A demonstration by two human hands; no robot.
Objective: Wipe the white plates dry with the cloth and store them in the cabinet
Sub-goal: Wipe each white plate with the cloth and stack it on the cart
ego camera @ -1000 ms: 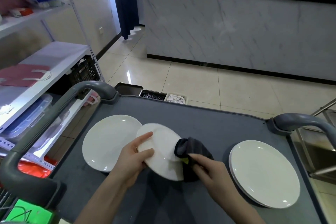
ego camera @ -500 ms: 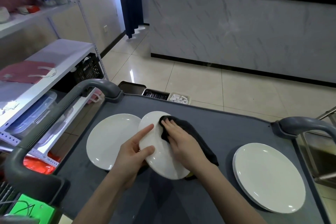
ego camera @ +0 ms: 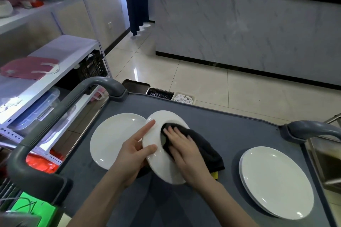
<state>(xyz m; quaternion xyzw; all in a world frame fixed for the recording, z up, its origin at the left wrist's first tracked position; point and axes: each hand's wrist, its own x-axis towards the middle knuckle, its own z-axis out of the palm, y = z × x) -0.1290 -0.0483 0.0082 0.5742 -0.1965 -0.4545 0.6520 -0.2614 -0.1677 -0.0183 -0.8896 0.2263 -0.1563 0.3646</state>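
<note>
Nearest us, our left hand [ego camera: 134, 150] pinches the tilted round white ceramic plate [ego camera: 163, 168] by its left rim, thumb on its face and forefinger stretched along the edge, over the middle of the grey plastic cart top [ego camera: 221, 131]. Our right hand [ego camera: 186, 155] lies flat, its straight fingers pressing the dark grey cloth [ego camera: 204, 149] onto that plate's face. A second round white plate [ego camera: 112, 138] lies flat towards the left edge, partly under the held one, and a low stack of round white plates [ego camera: 275, 180] sits near the right edge, well apart.
</note>
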